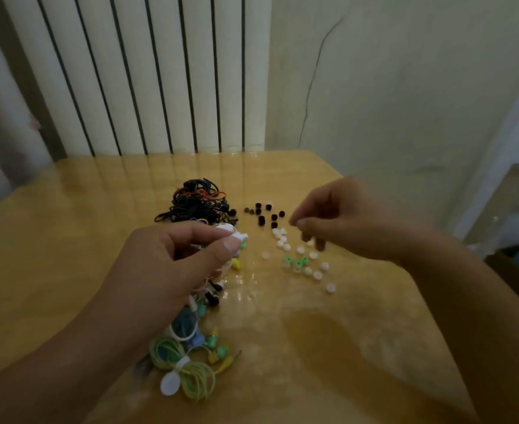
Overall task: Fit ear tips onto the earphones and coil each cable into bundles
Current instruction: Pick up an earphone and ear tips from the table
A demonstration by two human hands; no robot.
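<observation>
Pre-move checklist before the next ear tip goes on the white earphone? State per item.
1. Left hand grips the white earphone: ok.
2. Earphone nozzle exposed and pointing toward the right hand: ok, it sticks out past the thumb.
3. Right hand has a tip pinched: cannot tell, fingertips are blurred.
4. White ear tips within reach on the table: ok, loose right under the right hand.
5. Colours kept apart: ok, black ear tips and green ear tips lie in separate clusters.
6. Cable free to coil: cannot tell, hidden by the left hand.
</observation>
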